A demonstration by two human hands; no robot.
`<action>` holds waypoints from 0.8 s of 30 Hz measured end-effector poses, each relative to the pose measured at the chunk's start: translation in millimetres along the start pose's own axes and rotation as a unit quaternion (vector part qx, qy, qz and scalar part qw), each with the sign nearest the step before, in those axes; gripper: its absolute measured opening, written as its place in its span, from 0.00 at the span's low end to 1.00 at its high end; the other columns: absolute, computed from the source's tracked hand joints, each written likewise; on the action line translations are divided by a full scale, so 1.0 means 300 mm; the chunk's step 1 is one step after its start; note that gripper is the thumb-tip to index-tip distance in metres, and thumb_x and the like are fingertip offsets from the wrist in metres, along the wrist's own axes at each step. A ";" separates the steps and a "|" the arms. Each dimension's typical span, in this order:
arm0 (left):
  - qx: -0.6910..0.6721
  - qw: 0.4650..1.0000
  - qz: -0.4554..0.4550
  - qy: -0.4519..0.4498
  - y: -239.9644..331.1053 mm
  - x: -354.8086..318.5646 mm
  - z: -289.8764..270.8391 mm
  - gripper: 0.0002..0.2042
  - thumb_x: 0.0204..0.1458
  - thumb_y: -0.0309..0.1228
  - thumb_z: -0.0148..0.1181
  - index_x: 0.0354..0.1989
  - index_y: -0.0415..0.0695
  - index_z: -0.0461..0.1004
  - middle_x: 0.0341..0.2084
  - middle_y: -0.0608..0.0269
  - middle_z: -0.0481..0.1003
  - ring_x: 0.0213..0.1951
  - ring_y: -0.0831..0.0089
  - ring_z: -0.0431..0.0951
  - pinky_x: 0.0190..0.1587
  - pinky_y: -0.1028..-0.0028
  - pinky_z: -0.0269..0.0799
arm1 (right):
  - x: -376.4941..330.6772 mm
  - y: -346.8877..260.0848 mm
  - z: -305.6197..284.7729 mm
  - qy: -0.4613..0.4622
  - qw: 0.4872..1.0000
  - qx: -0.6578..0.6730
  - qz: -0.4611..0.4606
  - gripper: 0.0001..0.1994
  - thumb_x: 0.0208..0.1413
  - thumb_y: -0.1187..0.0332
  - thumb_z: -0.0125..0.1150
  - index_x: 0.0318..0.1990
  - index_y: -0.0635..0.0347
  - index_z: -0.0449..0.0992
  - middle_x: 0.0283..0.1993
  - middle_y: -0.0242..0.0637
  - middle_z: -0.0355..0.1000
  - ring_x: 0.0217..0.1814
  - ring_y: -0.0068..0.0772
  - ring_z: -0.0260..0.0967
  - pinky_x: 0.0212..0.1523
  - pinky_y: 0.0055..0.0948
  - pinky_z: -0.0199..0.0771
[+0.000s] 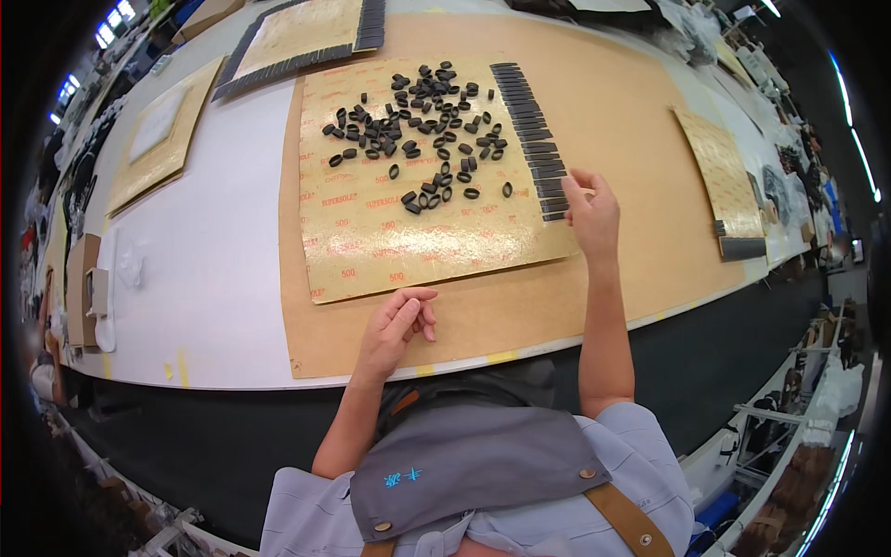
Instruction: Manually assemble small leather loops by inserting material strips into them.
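Observation:
A tan board (357, 255) with red print lies on the table in front of me. Many small black oval loops (445, 139) are scattered over its upper and middle part. Along its right edge runs a row of flat black strips (529, 121), laid side by side and jutting past the edge. At the row's near end, my right hand (594, 213) has its thumb and fingers closed on the outer end of a black strip, mostly hidden by the fingertips. My left hand (399, 330) rests near the board's front edge, fingers loosely curled and apart, with nothing seen in it.
Brown paper (640, 158) lies under the board on a white table (223, 269). Another board (302, 37) edged with black strips lies at the far left, and a stacked one (167, 139) sits nearer. At the right is a further board (719, 176). A cardboard box (82, 288) stands far left.

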State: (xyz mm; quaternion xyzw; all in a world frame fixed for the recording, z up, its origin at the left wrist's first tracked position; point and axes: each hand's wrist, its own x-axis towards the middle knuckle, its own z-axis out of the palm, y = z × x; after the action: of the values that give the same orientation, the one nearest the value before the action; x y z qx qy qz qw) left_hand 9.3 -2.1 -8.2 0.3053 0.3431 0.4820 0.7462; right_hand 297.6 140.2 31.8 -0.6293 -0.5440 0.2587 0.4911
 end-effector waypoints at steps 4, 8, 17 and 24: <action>0.054 0.998 -0.017 -0.004 -0.003 0.011 -0.008 0.12 0.60 0.29 0.44 0.47 0.35 0.67 0.28 0.63 0.69 0.29 0.78 0.71 0.36 0.79 0.67 | 0.057 0.091 -0.108 -0.119 0.970 -0.061 0.203 0.16 0.53 0.61 0.60 0.38 0.68 0.75 0.26 0.32 0.71 0.17 0.16 0.63 0.17 0.16 0.62; 0.073 0.997 -0.024 0.006 -0.003 0.009 0.002 0.12 0.59 0.28 0.45 0.47 0.35 0.67 0.28 0.63 0.69 0.28 0.78 0.71 0.36 0.79 0.68 | 0.044 0.123 -0.098 -0.163 0.965 0.032 0.203 0.13 0.52 0.62 0.62 0.34 0.67 0.76 0.23 0.31 0.70 0.16 0.15 0.61 0.16 0.14 0.61; 0.098 0.995 -0.002 0.012 -0.011 0.017 0.015 0.11 0.59 0.27 0.46 0.47 0.35 0.67 0.28 0.63 0.70 0.28 0.77 0.71 0.34 0.78 0.69 | 0.007 0.148 -0.092 -0.069 0.974 0.124 0.178 0.05 0.51 0.72 0.62 0.32 0.65 0.75 0.21 0.29 0.69 0.19 0.15 0.63 0.18 0.15 0.65; 0.102 0.994 -0.036 0.008 0.005 0.026 0.034 0.13 0.60 0.30 0.46 0.47 0.34 0.67 0.31 0.61 0.71 0.30 0.77 0.72 0.38 0.78 0.69 | -0.094 0.069 -0.113 -0.012 0.971 0.198 0.131 0.05 0.50 0.75 0.61 0.33 0.67 0.73 0.25 0.32 0.70 0.21 0.19 0.66 0.24 0.18 0.70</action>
State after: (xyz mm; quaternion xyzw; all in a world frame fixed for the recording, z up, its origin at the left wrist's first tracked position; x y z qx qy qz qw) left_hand 19.0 4.3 -2.8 0.3633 0.4072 0.4199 0.7252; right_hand 328.0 104.0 20.3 -0.5825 -0.4004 0.4307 0.5611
